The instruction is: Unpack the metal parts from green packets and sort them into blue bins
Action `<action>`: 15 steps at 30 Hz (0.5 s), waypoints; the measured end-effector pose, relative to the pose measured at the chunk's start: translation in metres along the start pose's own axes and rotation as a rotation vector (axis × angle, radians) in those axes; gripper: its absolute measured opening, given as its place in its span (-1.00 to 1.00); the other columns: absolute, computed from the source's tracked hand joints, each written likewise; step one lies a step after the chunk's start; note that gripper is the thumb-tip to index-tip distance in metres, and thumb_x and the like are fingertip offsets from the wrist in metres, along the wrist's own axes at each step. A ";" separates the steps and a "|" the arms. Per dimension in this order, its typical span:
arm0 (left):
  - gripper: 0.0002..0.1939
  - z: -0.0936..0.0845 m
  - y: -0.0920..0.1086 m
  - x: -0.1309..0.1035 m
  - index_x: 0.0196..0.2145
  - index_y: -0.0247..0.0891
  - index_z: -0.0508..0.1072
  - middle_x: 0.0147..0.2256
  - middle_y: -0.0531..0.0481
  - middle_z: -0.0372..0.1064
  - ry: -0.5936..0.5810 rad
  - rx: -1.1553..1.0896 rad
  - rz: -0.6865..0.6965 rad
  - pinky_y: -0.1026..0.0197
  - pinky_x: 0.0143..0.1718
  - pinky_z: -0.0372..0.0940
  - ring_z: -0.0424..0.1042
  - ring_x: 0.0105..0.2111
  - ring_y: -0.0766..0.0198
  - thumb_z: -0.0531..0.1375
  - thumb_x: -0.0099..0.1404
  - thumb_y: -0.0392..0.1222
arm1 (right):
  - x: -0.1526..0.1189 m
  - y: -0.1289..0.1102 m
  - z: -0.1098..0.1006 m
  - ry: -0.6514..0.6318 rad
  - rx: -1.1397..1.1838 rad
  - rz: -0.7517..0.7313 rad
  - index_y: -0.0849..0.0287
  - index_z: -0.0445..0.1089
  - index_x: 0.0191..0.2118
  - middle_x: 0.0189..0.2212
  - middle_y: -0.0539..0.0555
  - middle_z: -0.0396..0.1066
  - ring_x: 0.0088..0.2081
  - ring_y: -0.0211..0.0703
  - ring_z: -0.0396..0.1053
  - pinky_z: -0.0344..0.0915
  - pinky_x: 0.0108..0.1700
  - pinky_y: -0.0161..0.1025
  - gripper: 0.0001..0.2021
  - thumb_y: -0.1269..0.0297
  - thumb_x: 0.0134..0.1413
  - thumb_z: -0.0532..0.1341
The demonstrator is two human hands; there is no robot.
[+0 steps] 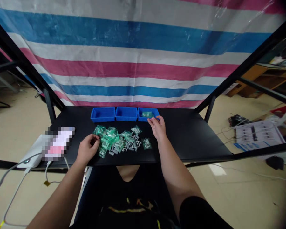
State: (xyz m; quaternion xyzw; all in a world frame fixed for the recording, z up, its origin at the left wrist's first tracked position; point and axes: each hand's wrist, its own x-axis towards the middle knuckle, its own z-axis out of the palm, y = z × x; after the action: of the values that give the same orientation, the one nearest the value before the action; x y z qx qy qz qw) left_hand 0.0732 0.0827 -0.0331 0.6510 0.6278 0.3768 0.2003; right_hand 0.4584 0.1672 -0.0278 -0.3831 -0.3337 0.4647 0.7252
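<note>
My left hand (pixel 87 148) is at the left edge of a pile of small clear-green plastic bags (pixel 107 137). Its fingers are curled toward the thumb against the nearest bags; what lies between the fingertips is hidden. My right hand (pixel 158 128) is over the front right corner of the right blue bin (pixel 139 118), fingers apart, with nothing visible in it. Inside that bin lies a green bag (pixel 147 114). Loose small grey metal parts (pixel 132 145) are heaped at the right of the pile. Two filled bags lie apart, one bag (pixel 146 143) nearest my right forearm.
The middle blue bin (pixel 126 119) and left blue bin (pixel 103 119) stand in the same row at the back of the black table (pixel 181 136). A blurred-out phone-like device (pixel 59 143) and a white box with cables (pixel 34 152) are at left. A striped sheet (pixel 138 70) hangs behind.
</note>
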 end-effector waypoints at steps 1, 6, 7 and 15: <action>-0.83 0.000 0.000 0.000 -0.27 -0.18 0.48 -0.43 0.09 0.41 0.000 -0.001 -0.005 0.26 -0.35 0.24 0.35 -0.45 0.29 0.20 0.25 -0.06 | -0.001 0.001 -0.001 0.012 -0.006 -0.003 0.01 0.23 -0.25 -0.44 -0.14 0.46 -0.29 -0.20 0.53 0.53 -0.07 -0.11 -0.54 0.09 -0.18 0.49; -0.82 0.000 0.002 0.001 -0.29 -0.19 0.48 -0.44 0.08 0.41 0.007 -0.002 -0.025 0.26 -0.37 0.23 0.33 -0.46 0.28 0.20 0.24 -0.05 | -0.016 0.001 -0.011 -0.169 -0.520 -0.060 0.06 0.39 -0.27 -0.30 0.02 0.55 -0.19 -0.06 0.52 0.48 -0.07 -0.05 -0.75 0.14 -0.05 0.41; -0.82 0.000 0.003 0.001 -0.29 -0.19 0.48 -0.43 0.08 0.41 0.009 -0.003 -0.024 0.26 -0.36 0.23 0.34 -0.46 0.28 0.20 0.24 -0.05 | -0.019 -0.001 -0.013 -0.272 -0.663 -0.116 0.06 0.47 -0.23 -0.21 0.06 0.57 -0.12 -0.03 0.50 0.45 -0.01 -0.02 -0.79 0.23 -0.04 0.38; -0.82 0.001 0.002 0.000 -0.28 -0.18 0.48 -0.43 0.07 0.41 0.012 -0.017 -0.032 0.26 -0.36 0.24 0.35 -0.45 0.28 0.20 0.25 -0.04 | -0.021 0.002 -0.011 -0.745 -1.116 -0.305 -0.20 0.57 0.03 0.14 -0.03 0.49 0.19 0.11 0.31 0.14 0.29 0.25 -0.47 0.50 -0.04 0.26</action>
State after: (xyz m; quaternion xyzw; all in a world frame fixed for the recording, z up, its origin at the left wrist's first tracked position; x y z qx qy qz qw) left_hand 0.0750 0.0824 -0.0321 0.6368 0.6361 0.3829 0.2080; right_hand 0.4593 0.1455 -0.0372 -0.4628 -0.8004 0.2168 0.3133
